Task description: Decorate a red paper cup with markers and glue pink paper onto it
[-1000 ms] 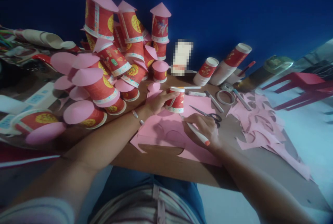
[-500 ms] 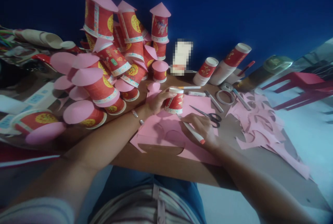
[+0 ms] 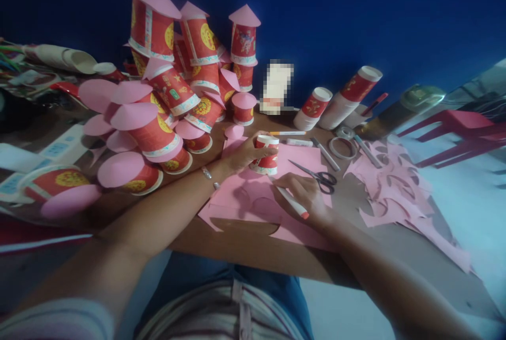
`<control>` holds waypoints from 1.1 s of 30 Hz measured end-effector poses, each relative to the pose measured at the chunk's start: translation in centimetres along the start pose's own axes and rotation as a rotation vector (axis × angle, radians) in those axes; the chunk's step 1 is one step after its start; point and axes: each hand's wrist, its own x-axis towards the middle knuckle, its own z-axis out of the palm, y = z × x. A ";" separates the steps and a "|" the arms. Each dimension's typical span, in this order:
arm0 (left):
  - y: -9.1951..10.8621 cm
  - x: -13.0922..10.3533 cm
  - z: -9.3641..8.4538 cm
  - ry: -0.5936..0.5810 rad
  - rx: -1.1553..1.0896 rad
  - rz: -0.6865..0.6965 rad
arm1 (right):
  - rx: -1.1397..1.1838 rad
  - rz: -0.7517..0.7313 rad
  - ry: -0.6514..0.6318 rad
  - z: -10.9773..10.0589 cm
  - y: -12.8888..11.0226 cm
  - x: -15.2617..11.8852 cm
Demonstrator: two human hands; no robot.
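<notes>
My left hand [image 3: 247,154] is closed round a small red paper cup [image 3: 267,163] with a white rim, which stands on pink paper [image 3: 233,197]. In my right hand [image 3: 306,191] is a white marker [image 3: 291,200] with an orange-red end; its other end points at the foot of the cup. Dark-handled scissors [image 3: 316,174] lie open on the paper just beyond my right hand. Behind the cup are an orange-and-white pen [image 3: 288,133] and a white tube [image 3: 299,143].
Red cup lanterns with pink cone tops [image 3: 152,29] are piled at the left. Pink paper scraps [image 3: 395,187], a tape roll [image 3: 342,148] and stacked cups [image 3: 350,95] are at the right. A red stool [image 3: 462,129] stands beyond the table.
My left fingers have shifted from the back of the cup to wrap round its side. The cup looks slightly turned. My right hand with the marker has barely moved.
</notes>
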 end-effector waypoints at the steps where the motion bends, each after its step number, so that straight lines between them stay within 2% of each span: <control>1: 0.0 0.1 -0.1 -0.005 0.001 0.012 | -0.008 -0.006 0.010 0.0 0.0 0.0; 9: -0.1 0.5 -0.9 -0.040 -0.063 -0.003 | -0.046 0.016 0.070 -0.3 0.7 -0.6; 23: -0.5 0.3 -0.6 -0.061 -0.071 0.000 | 0.057 0.032 -0.044 -0.2 0.2 0.0; 33: -0.5 0.3 -0.7 -0.085 -0.057 -0.010 | 0.020 -0.008 -0.013 0.0 0.7 -0.3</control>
